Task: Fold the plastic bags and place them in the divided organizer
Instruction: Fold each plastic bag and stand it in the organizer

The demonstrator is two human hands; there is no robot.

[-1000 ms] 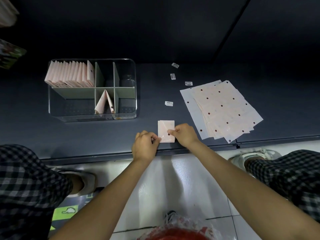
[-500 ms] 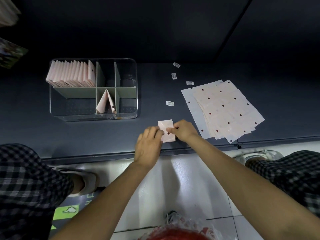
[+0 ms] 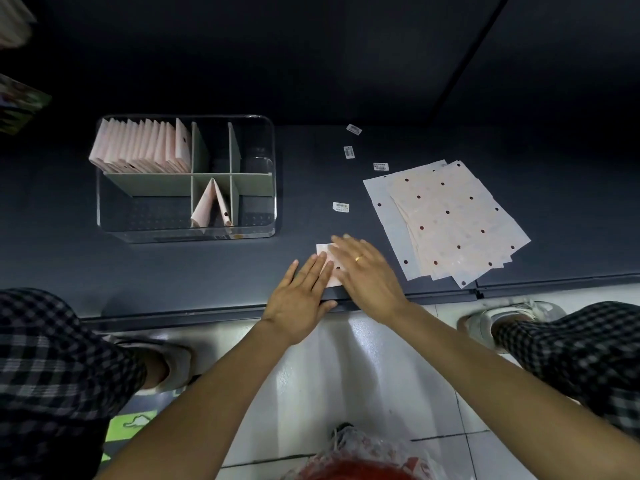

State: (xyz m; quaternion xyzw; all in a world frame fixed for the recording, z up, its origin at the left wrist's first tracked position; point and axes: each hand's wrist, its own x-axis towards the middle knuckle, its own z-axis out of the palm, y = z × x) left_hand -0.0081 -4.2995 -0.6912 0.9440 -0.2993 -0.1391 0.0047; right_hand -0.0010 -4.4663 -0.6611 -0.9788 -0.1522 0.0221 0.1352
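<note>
Pressing flat on a small folded plastic bag [image 3: 333, 276], a person's two hands are working at the near edge of a dark grey bench [image 3: 173, 268], seen from above in a dimly lit room with pale glossy floor tiles [image 3: 346, 368] underfoot. The left hand [image 3: 300, 299] is lying with straight fingers over the bag's left side; the right hand [image 3: 363, 271], slightly blurred and wearing a gold ring [image 3: 358, 258], is spreading open across most of the rest, leaving only a pale pink corner and one dark dot visible. Neither hand is gripping anything. To the right, a fanned stack of flat dotted bags [image 3: 446, 220] is lying on the matte surface. Small white barcode labels [image 3: 341, 207] are scattered beyond. Farther left, a clear rounded divided organizer [image 3: 266, 202] with grey-green partitions is holding a row of folded pink bags [image 3: 138, 147] in its back-left compartment and two leaning ones in the front-middle compartment. Checked clothing and pale shoes are framing the lower corners.
</note>
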